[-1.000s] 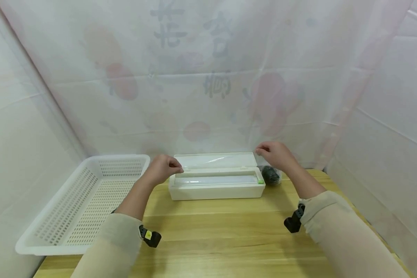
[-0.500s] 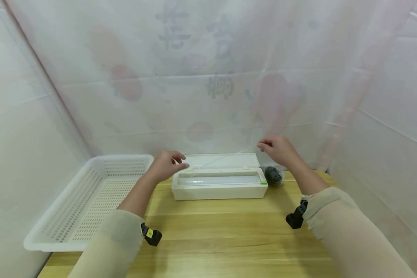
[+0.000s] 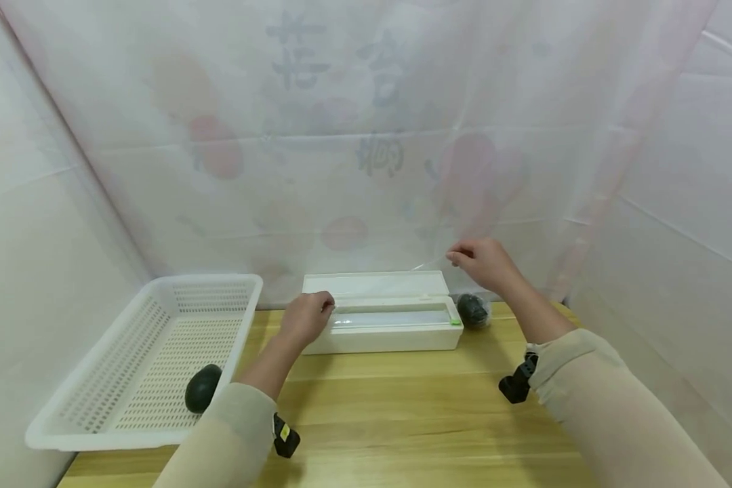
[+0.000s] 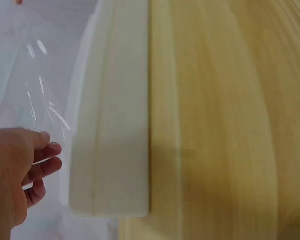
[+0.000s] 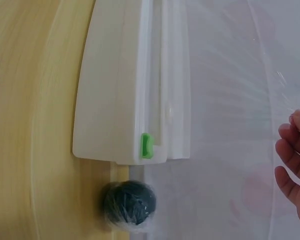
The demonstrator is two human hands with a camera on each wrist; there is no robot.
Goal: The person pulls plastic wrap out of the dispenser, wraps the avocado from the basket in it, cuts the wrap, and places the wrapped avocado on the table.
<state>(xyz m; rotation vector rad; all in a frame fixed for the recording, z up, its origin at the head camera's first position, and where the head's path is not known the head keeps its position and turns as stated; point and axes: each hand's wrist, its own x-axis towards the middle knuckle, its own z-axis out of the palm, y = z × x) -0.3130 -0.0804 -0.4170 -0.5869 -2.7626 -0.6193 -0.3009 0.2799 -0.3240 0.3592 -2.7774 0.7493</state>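
A long white cling film dispenser [image 3: 390,341] stands with its lid raised, a film roll inside and a green slide cutter [image 5: 147,146] at its right end. Clear cling film [image 4: 42,85] stretches above it, visible mainly by its glints. My left hand [image 3: 307,317] pinches the film between thumb and fingertip at the dispenser's left end. Higher up, beyond the right end, my right hand [image 3: 484,266] pinches the film's other side. Beside the dispenser's right end sits a dark green, round fruit [image 5: 130,202] wrapped in clear film.
A white perforated plastic basket [image 3: 149,349] stands on the left of the wooden table [image 3: 396,413]. An unwrapped dark green oval fruit [image 3: 202,388] lies inside it, partly covered by my left sleeve. A pale printed curtain [image 3: 354,196] hangs close behind the dispenser.
My left hand spread its fingers, then moved down and right and closed in a pinch. The left forearm's shift uncovers the fruit in the basket. My right hand stays raised, nearly still.
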